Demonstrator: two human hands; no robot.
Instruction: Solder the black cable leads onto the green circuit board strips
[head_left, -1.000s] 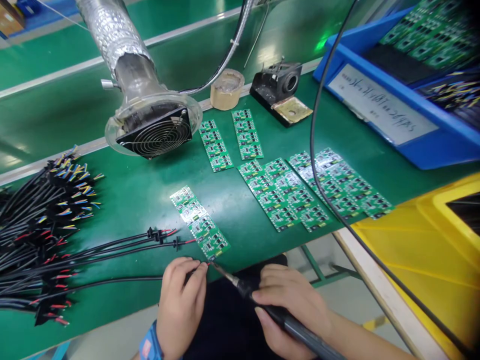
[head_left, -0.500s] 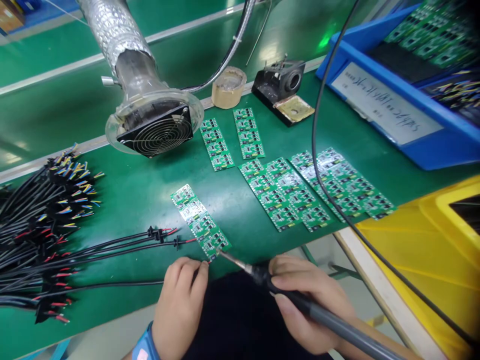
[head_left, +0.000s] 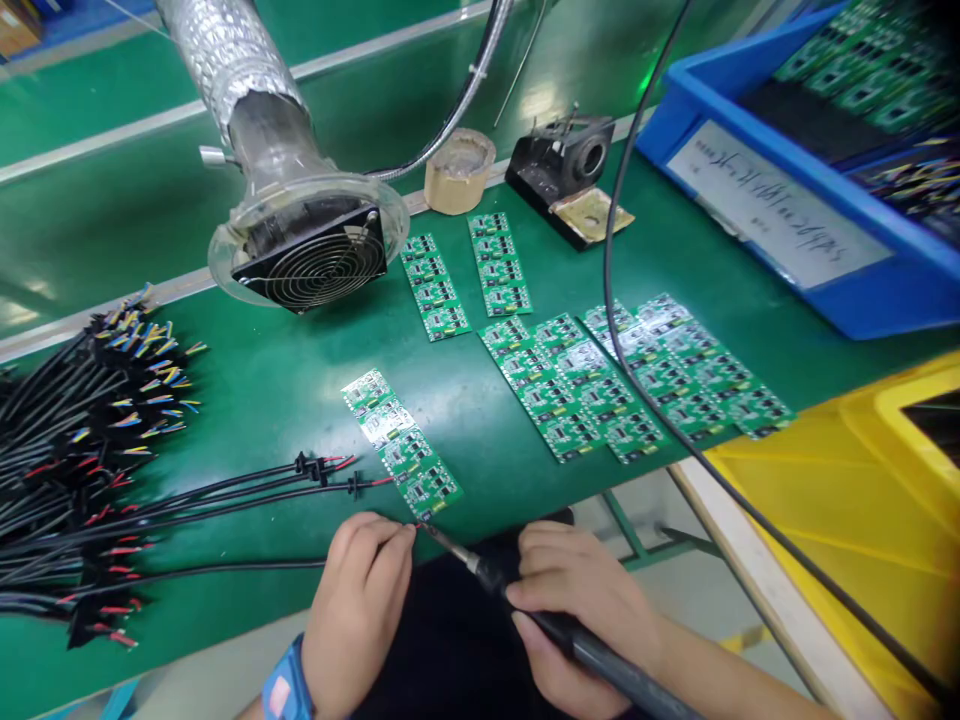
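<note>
My right hand grips the dark handle of a soldering iron. Its tip is at the near corner of a green circuit board strip, close to my left fingertips. My left hand is closed in a pinch at that corner, on the end of a black cable that runs in from the left. A bit of red wire shows at the fingertips; the rest of the cable end is hidden. Two other black cables lie with red wire ends beside the strip's left edge.
A heap of black cables covers the left. Above the bench hangs a fume extractor. Behind are a tape roll and an iron stand. More board strips, a blue bin, a yellow bin and a hanging cord are rightward.
The soldering iron's tip has moved left and nearer to me, from the board's near end to its corner by my left fingertips. My left hand has barely shifted.
</note>
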